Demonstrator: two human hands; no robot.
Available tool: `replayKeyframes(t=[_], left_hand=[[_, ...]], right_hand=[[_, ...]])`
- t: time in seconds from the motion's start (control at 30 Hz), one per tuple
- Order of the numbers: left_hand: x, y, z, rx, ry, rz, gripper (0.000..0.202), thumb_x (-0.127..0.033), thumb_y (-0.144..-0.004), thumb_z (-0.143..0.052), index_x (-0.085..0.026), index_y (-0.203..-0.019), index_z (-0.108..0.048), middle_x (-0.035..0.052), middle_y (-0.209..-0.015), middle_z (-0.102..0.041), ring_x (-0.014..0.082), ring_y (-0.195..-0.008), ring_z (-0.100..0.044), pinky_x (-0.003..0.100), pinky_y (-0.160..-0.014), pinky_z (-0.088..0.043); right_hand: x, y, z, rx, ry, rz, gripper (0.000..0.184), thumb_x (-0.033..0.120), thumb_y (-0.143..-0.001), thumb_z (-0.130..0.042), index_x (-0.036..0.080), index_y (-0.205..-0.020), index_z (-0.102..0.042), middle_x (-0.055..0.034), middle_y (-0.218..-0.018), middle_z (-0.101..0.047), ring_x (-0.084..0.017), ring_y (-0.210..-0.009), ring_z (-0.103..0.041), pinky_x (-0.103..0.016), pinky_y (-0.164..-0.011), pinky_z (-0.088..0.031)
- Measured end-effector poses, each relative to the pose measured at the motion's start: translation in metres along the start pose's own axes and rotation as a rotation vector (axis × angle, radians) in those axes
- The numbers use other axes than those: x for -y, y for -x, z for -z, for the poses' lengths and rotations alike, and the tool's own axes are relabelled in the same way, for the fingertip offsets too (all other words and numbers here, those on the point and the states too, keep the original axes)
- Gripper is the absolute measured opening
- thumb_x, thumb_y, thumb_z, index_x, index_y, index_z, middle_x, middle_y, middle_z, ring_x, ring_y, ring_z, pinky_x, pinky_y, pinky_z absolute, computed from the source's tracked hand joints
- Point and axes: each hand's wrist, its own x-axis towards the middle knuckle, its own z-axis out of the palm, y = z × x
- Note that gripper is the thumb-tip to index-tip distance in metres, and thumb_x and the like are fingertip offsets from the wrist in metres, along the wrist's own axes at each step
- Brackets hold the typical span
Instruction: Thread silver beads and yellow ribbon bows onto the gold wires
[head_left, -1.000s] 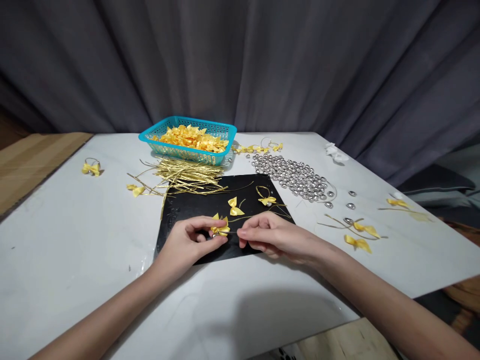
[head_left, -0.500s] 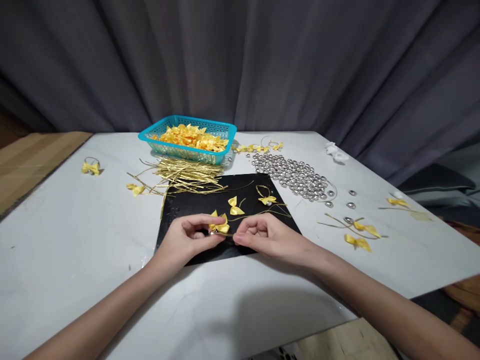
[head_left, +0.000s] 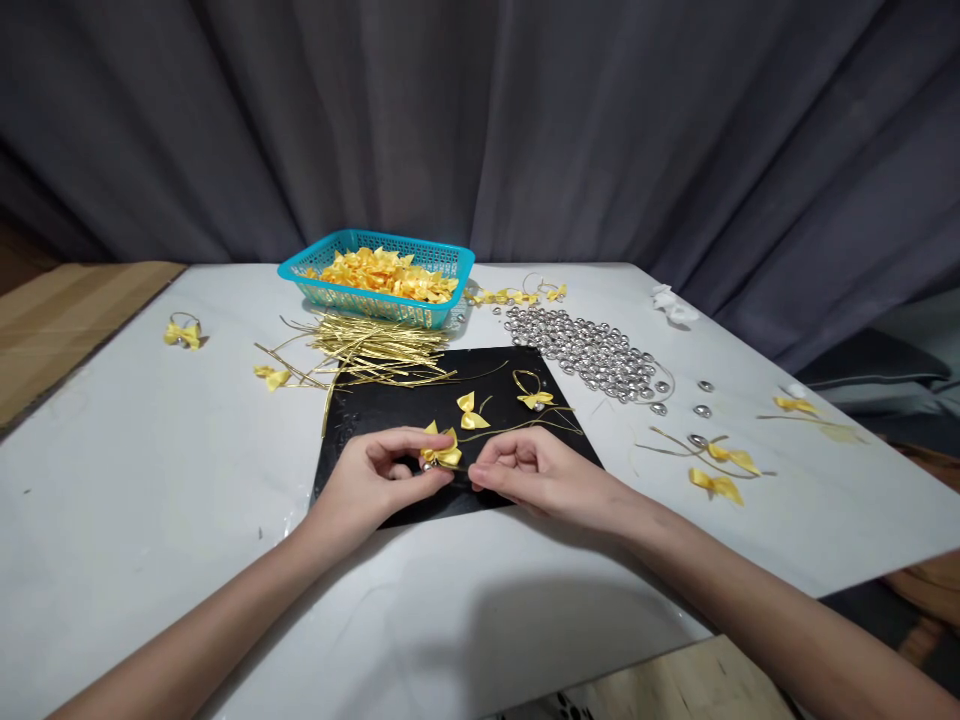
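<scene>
My left hand [head_left: 386, 470] pinches a yellow ribbon bow [head_left: 444, 453] between thumb and fingers, with a small silver bead [head_left: 429, 465] at its lower edge. A short stretch of gold wire [head_left: 460, 469] runs from the bow towards my right hand [head_left: 525, 468], whose thumb and forefinger are closed on its end. Both hands are over a black mat [head_left: 435, 512]. Beyond them on the mat lie a loose yellow bow [head_left: 472, 412] and a bow with a looped gold wire and bead [head_left: 535, 400].
A blue basket [head_left: 300, 285] full of yellow bows stands at the back. Before it lies a heap of gold wire strips [head_left: 375, 348]. Silver beads [head_left: 589, 352] are spread to its right. Loose bows [head_left: 716, 487] and wires lie at the right, and a finished-looking looped bow [head_left: 182, 333] at the left.
Little differs. Both hands stay in nearly the same place, still pinching the bow and its wire; the bow is turned very slightly.
</scene>
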Motion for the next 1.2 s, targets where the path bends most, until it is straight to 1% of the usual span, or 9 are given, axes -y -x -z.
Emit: replayKeyframes(t=[0.2, 0.4, 0.5, 0.67, 0.77, 0.87, 1.0, 1.1, 1.2], left_hand=[[0.002, -0.001, 0.001, 0.012, -0.014, -0.026, 0.032, -0.028, -0.054, -0.076, -0.018, -0.084, -0.075, 0.009, -0.096, -0.068, 0.003, -0.046, -0.039, 0.018, -0.039, -0.027], [0.007, 0.0, 0.005, 0.063, 0.05, 0.006, 0.033, -0.029, -0.054, -0.079, -0.02, -0.086, -0.075, 0.0087, -0.101, -0.067, 0.0088, -0.061, -0.051, 0.017, -0.045, -0.036], [0.008, 0.0, 0.007, 0.095, 0.084, 0.031, 0.032, -0.029, -0.054, -0.08, -0.022, -0.085, -0.075, 0.0078, -0.102, -0.066, 0.0086, -0.063, -0.052, 0.017, -0.048, -0.038], [0.005, 0.0, 0.007, 0.123, 0.074, 0.043, 0.029, -0.028, -0.055, -0.08, -0.023, -0.083, -0.075, 0.0067, -0.1, -0.066, 0.0055, -0.058, -0.049, 0.015, -0.047, -0.036], [0.003, -0.001, 0.006, 0.128, 0.119, 0.059, 0.032, -0.024, -0.054, -0.081, -0.023, -0.086, -0.075, 0.0046, -0.087, -0.066, 0.0043, -0.057, -0.047, 0.014, -0.047, -0.035], [0.004, -0.002, 0.007, 0.145, 0.185, 0.074, 0.04, -0.022, -0.053, -0.082, -0.022, -0.092, -0.074, 0.0005, -0.07, -0.059, 0.0043, -0.057, -0.046, 0.013, -0.049, -0.035], [0.006, -0.001, 0.01, 0.168, 0.188, 0.119, 0.048, -0.023, -0.053, -0.082, -0.022, -0.1, -0.072, -0.002, -0.068, -0.055, 0.0024, -0.053, -0.044, 0.013, -0.047, -0.034], [0.004, -0.001, 0.01, 0.205, 0.228, 0.136, 0.056, -0.021, -0.052, -0.083, -0.021, -0.106, -0.068, -0.0021, -0.064, -0.056, 0.0044, -0.054, -0.048, 0.014, -0.05, -0.038], [0.002, -0.003, 0.009, 0.227, 0.3, 0.13, 0.06, -0.019, -0.052, -0.082, -0.018, -0.11, -0.066, -0.001, -0.062, -0.058, 0.0064, -0.057, -0.051, 0.015, -0.054, -0.041]], right_hand=[[-0.004, -0.001, -0.001, 0.015, -0.064, 0.031, 0.036, 0.043, -0.071, -0.07, 0.009, -0.074, -0.058, 0.0066, -0.047, -0.039, -0.002, -0.041, -0.025, -0.019, -0.039, -0.013], [-0.008, -0.003, 0.001, 0.121, -0.256, 0.007, 0.037, 0.045, -0.071, -0.069, 0.011, -0.072, -0.055, 0.0086, -0.045, -0.034, -0.001, -0.034, -0.022, -0.019, -0.034, -0.011], [-0.009, -0.003, 0.001, 0.148, -0.348, -0.016, 0.035, 0.042, -0.069, -0.071, 0.01, -0.072, -0.056, 0.0089, -0.047, -0.033, -0.001, -0.035, -0.018, -0.018, -0.033, -0.008], [-0.01, -0.003, 0.001, 0.147, -0.354, -0.031, 0.033, 0.039, -0.068, -0.072, 0.01, -0.071, -0.056, 0.0082, -0.047, -0.035, 0.0, -0.035, -0.02, -0.017, -0.032, -0.009], [-0.011, -0.004, 0.001, 0.131, -0.336, -0.026, 0.033, 0.039, -0.069, -0.072, 0.01, -0.071, -0.056, 0.0081, -0.046, -0.036, 0.0, -0.034, -0.021, -0.017, -0.032, -0.01], [-0.015, -0.004, 0.0, 0.134, -0.31, -0.016, 0.032, 0.039, -0.072, -0.07, 0.011, -0.071, -0.055, 0.0083, -0.044, -0.036, -0.001, -0.034, -0.022, -0.017, -0.032, -0.012], [-0.018, -0.004, 0.001, 0.151, -0.293, -0.016, 0.032, 0.04, -0.072, -0.069, 0.011, -0.073, -0.055, 0.0085, -0.043, -0.036, -0.002, -0.034, -0.021, -0.018, -0.032, -0.011], [-0.016, -0.002, 0.005, 0.149, -0.281, -0.003, 0.035, 0.042, -0.071, -0.07, 0.011, -0.073, -0.055, 0.0087, -0.041, -0.034, -0.002, -0.034, -0.021, -0.018, -0.032, -0.011], [-0.014, -0.001, 0.008, 0.162, -0.353, 0.023, 0.038, 0.048, -0.073, -0.066, 0.012, -0.074, -0.053, 0.0088, -0.045, -0.031, -0.001, -0.035, -0.014, -0.017, -0.033, -0.007]])
